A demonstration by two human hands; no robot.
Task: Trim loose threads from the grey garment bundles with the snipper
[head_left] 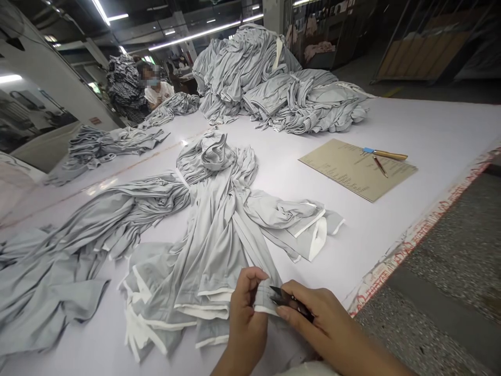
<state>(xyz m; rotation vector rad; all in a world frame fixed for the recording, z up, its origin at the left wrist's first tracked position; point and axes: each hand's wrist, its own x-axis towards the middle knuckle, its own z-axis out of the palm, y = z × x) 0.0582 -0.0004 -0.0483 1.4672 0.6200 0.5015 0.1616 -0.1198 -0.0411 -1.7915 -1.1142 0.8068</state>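
Observation:
Grey garments (211, 224) with white-edged hems lie in a long gathered bunch on the table before me. My left hand (250, 313) is closed with thumb and fingers curled at the hem of one grey garment (266, 295). In my right hand (313, 313) is a small pair of black thread snips (291, 302), gripped between thumb and fingers. Their pointed blades lie apart at the tips and point left, over the garment's edge beside my left hand. The palm side of the right hand is hidden.
A brown card (352, 169) with a wooden-handled tool (387, 154) and a pen (379, 166) lies to the right on the white table (430, 130). Large grey garment heaps (250, 68) rise at the back. A masked person (156, 91) is at the far left. The table edge (410, 240) runs along the right.

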